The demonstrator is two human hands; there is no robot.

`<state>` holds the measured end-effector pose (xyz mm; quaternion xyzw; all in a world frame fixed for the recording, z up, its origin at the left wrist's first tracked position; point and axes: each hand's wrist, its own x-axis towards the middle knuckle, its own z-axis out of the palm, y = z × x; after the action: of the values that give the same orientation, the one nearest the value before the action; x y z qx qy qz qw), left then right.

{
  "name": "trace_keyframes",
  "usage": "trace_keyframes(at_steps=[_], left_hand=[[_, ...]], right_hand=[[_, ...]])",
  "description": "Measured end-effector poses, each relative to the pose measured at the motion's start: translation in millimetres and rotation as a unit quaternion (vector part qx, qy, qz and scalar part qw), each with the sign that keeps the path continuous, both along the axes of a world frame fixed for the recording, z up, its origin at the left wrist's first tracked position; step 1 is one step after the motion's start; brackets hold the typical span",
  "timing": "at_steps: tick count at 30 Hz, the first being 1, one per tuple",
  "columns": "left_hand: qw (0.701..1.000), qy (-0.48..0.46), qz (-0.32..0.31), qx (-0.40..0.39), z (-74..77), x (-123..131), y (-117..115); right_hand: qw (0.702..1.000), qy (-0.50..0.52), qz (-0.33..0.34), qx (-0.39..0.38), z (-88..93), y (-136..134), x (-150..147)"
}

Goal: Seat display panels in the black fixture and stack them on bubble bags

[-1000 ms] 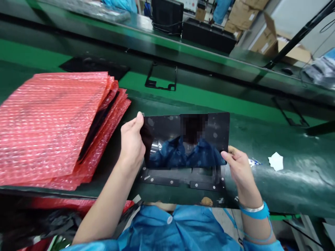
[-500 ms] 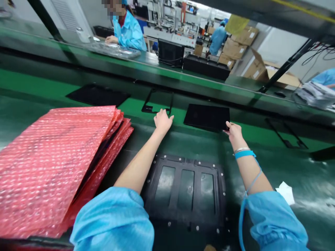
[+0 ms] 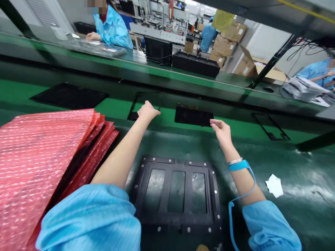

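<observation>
"The fingers (image 3: 215, 121) of the right hand (image 3: 224, 134): gripping?"

"Slightly parted at the near right corner of the flat black rectangular panel (image 3: 193, 115); I can't tell whether they hold it. The panel lies on the bright-green strip (image 3: 169, 118)."

"Left hand (image 3: 147, 111)?"

"Thumb (image 3: 157, 112) spread, fingers half curled over the thin black rectangular frame (image 3: 133, 116); any hold is hidden."

"And the surface?"

"Dark-green tabletop (image 3: 309, 174), with a black three-windowed plate (image 3: 188, 191), red bubble-wrap bags (image 3: 39, 150) at left and a white paper scrap (image 3: 274, 185) at right."

"The room?"

"Farther back, a person in blue (image 3: 115, 33) and stacked brown cardboard boxes (image 3: 224, 46)."
</observation>
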<state>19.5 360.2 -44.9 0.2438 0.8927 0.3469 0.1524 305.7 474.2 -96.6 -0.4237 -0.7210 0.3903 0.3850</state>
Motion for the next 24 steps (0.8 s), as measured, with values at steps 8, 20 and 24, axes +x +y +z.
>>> trace_keyframes(at_steps=[8, 20, 24], left_hand=[[0.913, -0.225, -0.151, 0.305, 55.2, 113, -59], [0.943, 0.213, -0.095, 0.236, 68.5, 147, -243], [0.937, 0.302, 0.138, -0.112, 42.1, 72, -309]], right_hand=[[0.98, -0.062, 0.133, 0.138, 31.7, -110, -36], [0.964, 0.16, 0.187, -0.099, 46.8, -159, 107], [0.933, 0.139, 0.164, -0.288, 14.1, -167, 144]])
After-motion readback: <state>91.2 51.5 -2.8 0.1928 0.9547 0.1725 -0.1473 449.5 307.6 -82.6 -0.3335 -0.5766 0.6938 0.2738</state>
